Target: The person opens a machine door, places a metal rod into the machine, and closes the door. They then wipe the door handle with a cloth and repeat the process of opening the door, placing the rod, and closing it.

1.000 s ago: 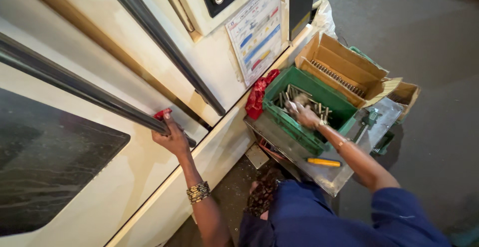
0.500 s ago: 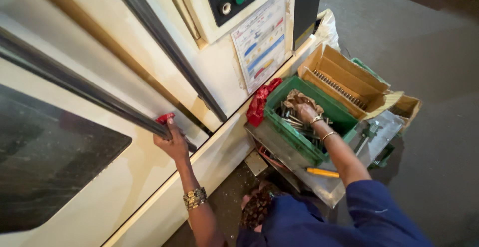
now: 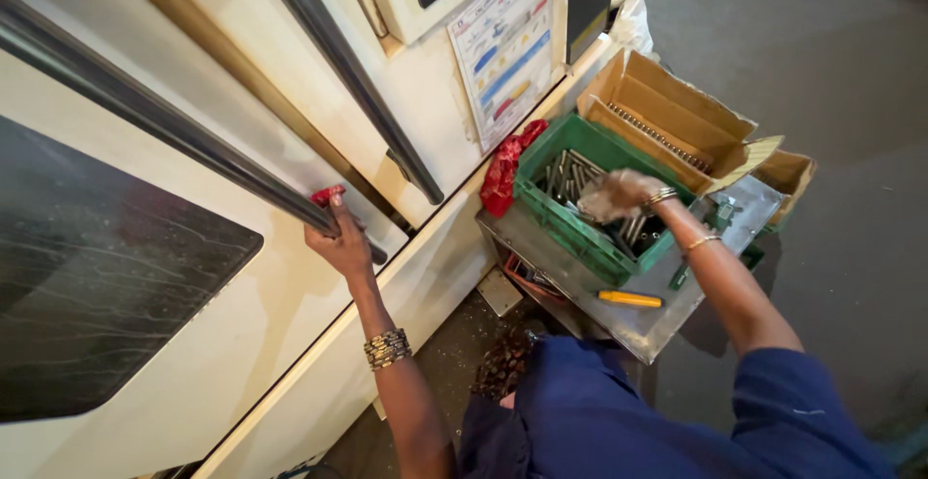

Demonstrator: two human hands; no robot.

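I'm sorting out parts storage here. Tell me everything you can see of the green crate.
The green crate is a rectangular bin that looks like plastic, with slotted walls and an open top. It sits level on a grey metal tray beside the cream machine, with a cardboard box behind it and a red rag at its near corner. It holds many loose metal rods. The right hand reaches into it, over the rods; whether it grips any cannot be told.

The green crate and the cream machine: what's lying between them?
In the head view, a crumpled red cloth lies between the green crate and the cream machine, touching the machine's lower ledge beside the crate's corner.
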